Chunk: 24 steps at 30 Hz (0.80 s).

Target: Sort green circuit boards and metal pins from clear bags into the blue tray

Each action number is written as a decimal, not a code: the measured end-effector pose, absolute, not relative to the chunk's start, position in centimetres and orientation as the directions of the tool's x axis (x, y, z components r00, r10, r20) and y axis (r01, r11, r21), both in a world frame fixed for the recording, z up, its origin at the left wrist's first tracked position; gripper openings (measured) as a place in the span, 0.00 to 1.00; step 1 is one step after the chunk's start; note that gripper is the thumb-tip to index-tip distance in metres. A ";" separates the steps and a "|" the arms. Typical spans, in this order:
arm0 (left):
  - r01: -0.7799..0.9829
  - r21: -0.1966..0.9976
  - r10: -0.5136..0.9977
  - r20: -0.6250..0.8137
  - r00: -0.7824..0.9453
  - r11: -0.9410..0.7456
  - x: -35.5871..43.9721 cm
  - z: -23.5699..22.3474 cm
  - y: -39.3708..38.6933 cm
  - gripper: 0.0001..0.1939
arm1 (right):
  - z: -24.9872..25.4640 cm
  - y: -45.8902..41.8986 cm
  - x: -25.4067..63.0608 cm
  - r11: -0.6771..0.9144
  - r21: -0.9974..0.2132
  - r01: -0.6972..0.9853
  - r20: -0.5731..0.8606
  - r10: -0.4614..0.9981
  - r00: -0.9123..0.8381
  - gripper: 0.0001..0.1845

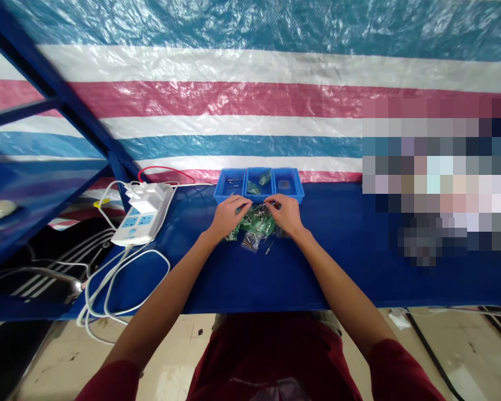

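Note:
My left hand (230, 215) and my right hand (287, 214) are raised just in front of the blue trays, thumbs and forefingers pinched toward each other. Whatever is between the fingertips is too small and dark to make out. Below and between them lies a pile of green pieces and small plastic bags (256, 221), mixed with thin metal screws. A clear bag with screw-like pieces (251, 241) rests at its near edge, beside a loose screw (269, 247). Behind are three blue trays: the left tray (221, 192) has a few screws, the middle tray (247, 174) green bags, the right tray (299, 188) a small clear bag.
A white power strip (140, 223) with plugged-in adapters stands on the left of the blue table (250, 289). Its white cables (108, 284) loop over the front edge. A striped plastic sheet (234, 100) hangs behind. At the right is a blurred-out area.

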<state>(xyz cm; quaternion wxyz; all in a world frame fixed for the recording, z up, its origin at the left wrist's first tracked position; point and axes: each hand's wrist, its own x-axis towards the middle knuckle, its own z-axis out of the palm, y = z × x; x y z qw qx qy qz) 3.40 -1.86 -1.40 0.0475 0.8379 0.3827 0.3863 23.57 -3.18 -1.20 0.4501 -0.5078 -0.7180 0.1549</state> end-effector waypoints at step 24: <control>0.509 0.597 0.742 0.657 0.134 -0.620 5.1 -0.9 -3.5 0.15 | -0.7 -4.0 22.3 0.444 -0.745 0.498 0.477 0.876 -0.066 0.13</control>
